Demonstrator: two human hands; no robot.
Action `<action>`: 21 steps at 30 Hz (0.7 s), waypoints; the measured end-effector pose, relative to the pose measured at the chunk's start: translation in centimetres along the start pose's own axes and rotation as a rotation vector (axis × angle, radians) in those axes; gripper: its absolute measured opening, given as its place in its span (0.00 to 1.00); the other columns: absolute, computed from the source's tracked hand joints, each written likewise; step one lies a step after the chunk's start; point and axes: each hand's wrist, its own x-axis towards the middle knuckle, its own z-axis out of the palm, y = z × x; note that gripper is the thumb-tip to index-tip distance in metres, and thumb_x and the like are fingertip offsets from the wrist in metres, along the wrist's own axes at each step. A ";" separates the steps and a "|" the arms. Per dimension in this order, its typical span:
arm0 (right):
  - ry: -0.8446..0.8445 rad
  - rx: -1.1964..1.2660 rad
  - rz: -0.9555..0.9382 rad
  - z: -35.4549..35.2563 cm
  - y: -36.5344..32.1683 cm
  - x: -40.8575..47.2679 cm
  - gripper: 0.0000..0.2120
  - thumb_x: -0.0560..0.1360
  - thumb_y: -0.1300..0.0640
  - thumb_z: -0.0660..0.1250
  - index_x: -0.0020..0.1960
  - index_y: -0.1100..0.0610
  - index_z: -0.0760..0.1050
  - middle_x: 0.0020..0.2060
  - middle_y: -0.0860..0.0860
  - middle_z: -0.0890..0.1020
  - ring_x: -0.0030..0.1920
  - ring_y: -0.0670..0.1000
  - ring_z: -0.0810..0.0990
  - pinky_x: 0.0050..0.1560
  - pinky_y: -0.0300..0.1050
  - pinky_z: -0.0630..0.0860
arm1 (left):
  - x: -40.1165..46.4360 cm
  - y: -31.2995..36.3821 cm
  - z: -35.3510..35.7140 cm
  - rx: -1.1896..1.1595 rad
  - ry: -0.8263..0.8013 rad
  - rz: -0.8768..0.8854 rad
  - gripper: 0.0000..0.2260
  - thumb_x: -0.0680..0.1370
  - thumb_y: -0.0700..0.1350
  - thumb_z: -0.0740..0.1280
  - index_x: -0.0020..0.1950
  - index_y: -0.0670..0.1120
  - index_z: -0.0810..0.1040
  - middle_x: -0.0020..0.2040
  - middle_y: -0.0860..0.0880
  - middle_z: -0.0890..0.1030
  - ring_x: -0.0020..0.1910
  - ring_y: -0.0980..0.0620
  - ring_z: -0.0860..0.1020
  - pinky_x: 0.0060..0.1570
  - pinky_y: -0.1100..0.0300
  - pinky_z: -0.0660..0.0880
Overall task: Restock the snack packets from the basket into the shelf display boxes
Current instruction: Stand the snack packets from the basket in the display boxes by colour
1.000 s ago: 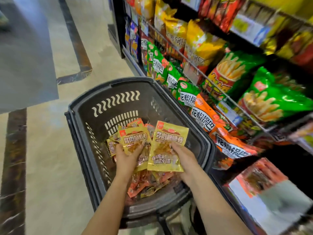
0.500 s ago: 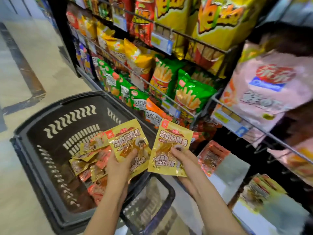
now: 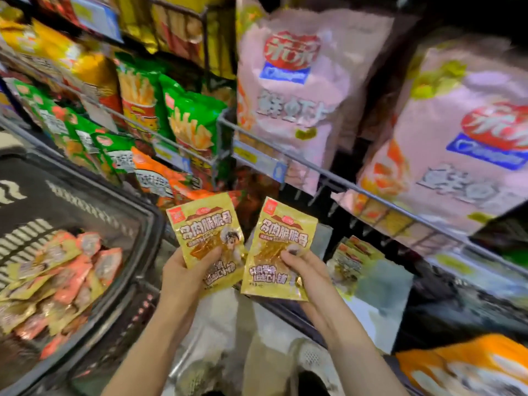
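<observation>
A: What is closest to the camera?

B: Two bare forearms reach up from the bottom edge. The left hand (image 3: 183, 277) grips one yellow snack packet (image 3: 210, 235), thumb curled over its front. The right hand (image 3: 307, 277) pinches a second yellow packet (image 3: 278, 248), thumb on the front and fingers behind. Both packets are upright, side by side, just apart, printed faces toward the camera.

A: And the basket?

B: The dark plastic basket (image 3: 94, 201) sits to the left, just beside the left forearm. Inside lies a loose heap of yellow and orange packets (image 3: 57, 284).

A: What is beyond the hands?

B: Just past the right packet, on a low shelf, stands a pale display box (image 3: 380, 292) with similar yellow packets (image 3: 354, 254) upright in it. Lower right is an orange bag (image 3: 463, 364), blurred.

A: Farther back?

B: A wire shelf rail (image 3: 314, 168) crosses the view. Behind it stand large pink snack bags (image 3: 288, 90); to the left, green bags picturing fries (image 3: 188, 121), with smaller green and orange bags (image 3: 120, 155) on the shelf below them.
</observation>
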 end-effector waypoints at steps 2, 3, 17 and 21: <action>0.052 -0.003 0.007 -2.6 0.2 0.0 0.04 0.72 0.62 0.70 0.42 0.55 0.78 0.50 0.59 0.84 0.53 0.62 0.81 0.61 0.62 0.73 | 0.0 -1.3 1.9 0.007 -0.036 -0.020 0.07 0.73 0.36 0.69 0.47 0.47 0.80 0.40 0.50 0.85 0.37 0.53 0.83 0.34 0.60 0.80; 0.074 0.008 0.005 -4.0 0.4 0.1 0.04 0.73 0.63 0.69 0.42 0.55 0.77 0.50 0.59 0.84 0.53 0.60 0.81 0.61 0.61 0.73 | 0.0 -2.0 2.9 0.014 -0.056 -0.031 0.07 0.73 0.36 0.69 0.48 0.47 0.80 0.42 0.49 0.85 0.38 0.51 0.83 0.37 0.58 0.80; 0.576 -0.068 -0.007 -18.7 5.1 4.8 0.13 0.69 0.61 0.74 0.51 0.63 0.77 0.53 0.59 0.81 0.52 0.56 0.81 0.54 0.48 0.77 | 2.2 -13.3 11.4 0.083 -0.203 -0.146 0.08 0.73 0.36 0.69 0.48 0.48 0.79 0.36 0.56 0.85 0.34 0.58 0.82 0.32 0.66 0.78; 0.603 -0.124 0.016 -21.4 6.0 6.6 0.04 0.72 0.65 0.70 0.44 0.61 0.75 0.42 0.55 0.80 0.42 0.52 0.80 0.40 0.36 0.74 | 3.5 -16.8 12.3 0.075 -0.245 -0.183 0.09 0.73 0.34 0.68 0.51 0.44 0.80 0.41 0.50 0.85 0.38 0.52 0.83 0.35 0.64 0.79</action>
